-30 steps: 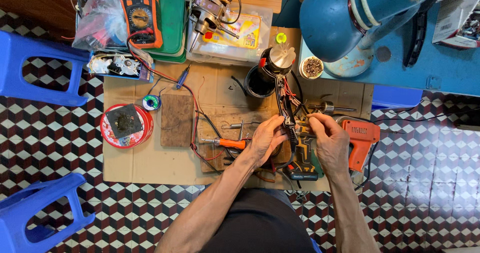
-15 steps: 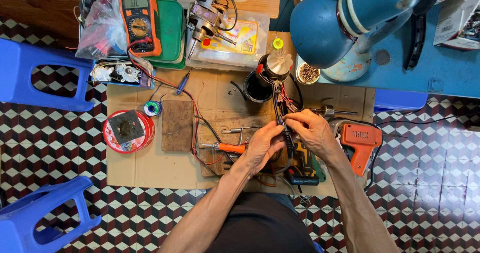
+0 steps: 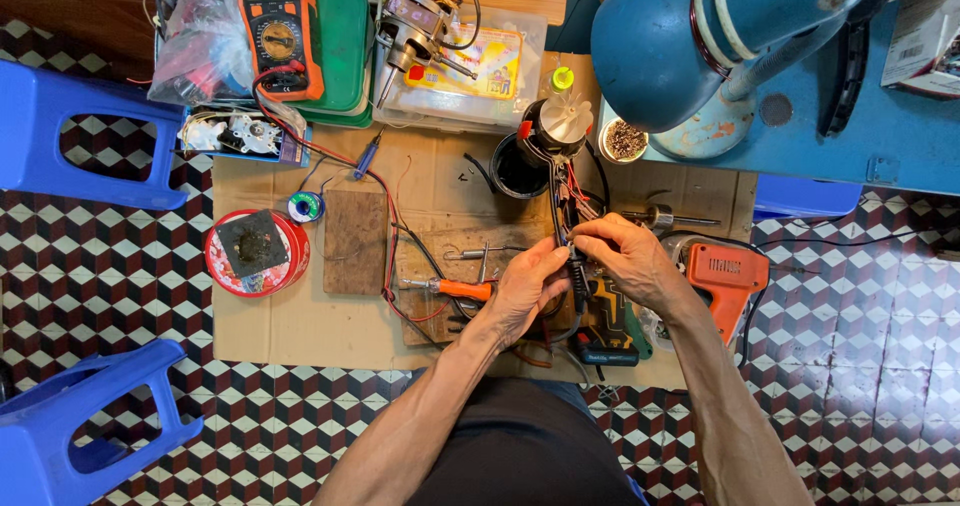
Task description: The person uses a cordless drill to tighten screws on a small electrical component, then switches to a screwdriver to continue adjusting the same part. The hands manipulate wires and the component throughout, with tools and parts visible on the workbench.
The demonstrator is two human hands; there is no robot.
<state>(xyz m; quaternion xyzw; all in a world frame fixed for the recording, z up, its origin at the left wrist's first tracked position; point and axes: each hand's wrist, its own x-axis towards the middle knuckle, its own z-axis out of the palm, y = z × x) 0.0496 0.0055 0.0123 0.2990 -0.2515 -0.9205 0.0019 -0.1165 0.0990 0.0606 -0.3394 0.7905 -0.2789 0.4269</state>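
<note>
Black wires [image 3: 562, 228] run between your hands: your left hand [image 3: 527, 288] pinches the bundle from the left, thumb and fingers pressed on it, and your right hand [image 3: 628, 258] pinches it from the right, fingertips closed on the same stretch. Both hands meet just over the cardboard sheet [image 3: 300, 331], near its right half. The wires lead up from your grip to a black motor housing [image 3: 535, 151] with a white fan hub, standing at the far edge of the cardboard. Below your hands on the cardboard lies a teal drill [image 3: 608, 331]. An orange-handled screwdriver [image 3: 450, 288] rests just left of your left hand, on a wooden board [image 3: 430, 266]. A second, smaller wooden block [image 3: 356, 242] lies further left, and a red round tin [image 3: 256, 252] sits at the cardboard's left edge. An orange soldering gun [image 3: 728, 276] lies at the cardboard's right edge, near your right wrist. Beyond the far edge stand an orange multimeter [image 3: 279, 28] and a blue lamp [image 3: 690, 46].
</note>
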